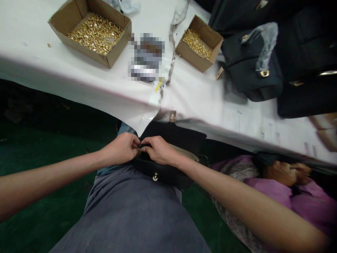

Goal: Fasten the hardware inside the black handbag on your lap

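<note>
A black handbag (168, 172) with a small gold clasp rests on my lap, just below the table edge. My left hand (121, 148) and my right hand (157, 149) meet at its top edge, both with fingers curled and pinching a small dark part of the bag between them. What exactly the fingertips hold is too small to make out.
A white table (79, 80) carries a large cardboard box (91, 31) and a smaller box (198, 42), both holding gold metal studs. Black handbags (252, 66) lie at the right. Another person in purple (289, 182) sits to my right. The floor is green.
</note>
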A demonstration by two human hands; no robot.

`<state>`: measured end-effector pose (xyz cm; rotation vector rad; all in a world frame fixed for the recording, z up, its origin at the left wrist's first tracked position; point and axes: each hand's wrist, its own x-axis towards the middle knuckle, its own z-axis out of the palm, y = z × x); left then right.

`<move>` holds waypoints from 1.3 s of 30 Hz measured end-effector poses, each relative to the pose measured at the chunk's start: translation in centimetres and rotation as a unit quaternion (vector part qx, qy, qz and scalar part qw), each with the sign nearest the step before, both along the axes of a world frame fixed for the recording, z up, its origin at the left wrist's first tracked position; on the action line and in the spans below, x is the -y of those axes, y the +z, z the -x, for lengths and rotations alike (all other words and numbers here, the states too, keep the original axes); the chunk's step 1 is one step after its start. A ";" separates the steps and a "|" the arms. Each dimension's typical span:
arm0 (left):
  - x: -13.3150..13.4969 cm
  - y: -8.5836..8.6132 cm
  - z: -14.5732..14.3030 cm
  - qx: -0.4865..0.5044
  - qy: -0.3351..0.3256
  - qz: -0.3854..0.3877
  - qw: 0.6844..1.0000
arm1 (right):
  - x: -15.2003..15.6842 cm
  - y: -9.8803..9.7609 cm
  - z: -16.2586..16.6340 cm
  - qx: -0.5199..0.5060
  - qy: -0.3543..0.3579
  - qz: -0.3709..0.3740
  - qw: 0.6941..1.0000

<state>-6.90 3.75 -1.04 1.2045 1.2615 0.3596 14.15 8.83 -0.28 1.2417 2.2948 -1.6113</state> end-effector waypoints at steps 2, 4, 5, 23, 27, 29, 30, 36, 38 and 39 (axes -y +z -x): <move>-0.1 -0.4 0.0 0.021 0.000 0.013 1.000 | 0.0 0.1 -0.2 -0.009 0.001 -0.002 1.000; -0.2 -0.7 0.0 0.007 0.003 -0.001 1.000 | -0.1 0.1 -0.3 -0.013 0.003 -0.003 1.000; -0.3 -0.7 -0.1 -0.007 0.008 -0.011 1.000 | -0.1 0.1 -0.4 -0.014 0.004 -0.004 1.000; 0.0 -0.1 0.0 -0.051 0.028 -0.006 0.998 | -0.9 0.6 -0.7 -0.035 0.106 -0.022 0.994; 0.4 -0.5 0.2 -0.034 0.042 0.009 0.998 | -0.9 1.0 -0.4 0.010 0.146 -0.080 0.986; 0.4 -0.7 0.3 -0.029 0.046 0.007 0.998 | -0.7 0.9 -0.2 0.028 0.137 -0.100 0.985; 0.4 -0.8 0.3 -0.028 0.048 0.002 0.998 | -0.5 0.8 -0.1 0.031 0.125 -0.105 0.986; 0.2 -0.9 0.2 -0.027 0.057 -0.021 0.998 | 0.2 0.0 -0.4 0.018 0.060 -0.117 0.991; 0.1 -0.7 0.0 -0.025 0.056 -0.022 0.998 | 0.3 -0.1 -0.6 0.011 0.050 -0.114 0.992; 0.1 -0.7 0.0 -0.023 0.056 -0.022 0.998 | 0.3 -0.1 -0.7 0.009 0.045 -0.111 0.993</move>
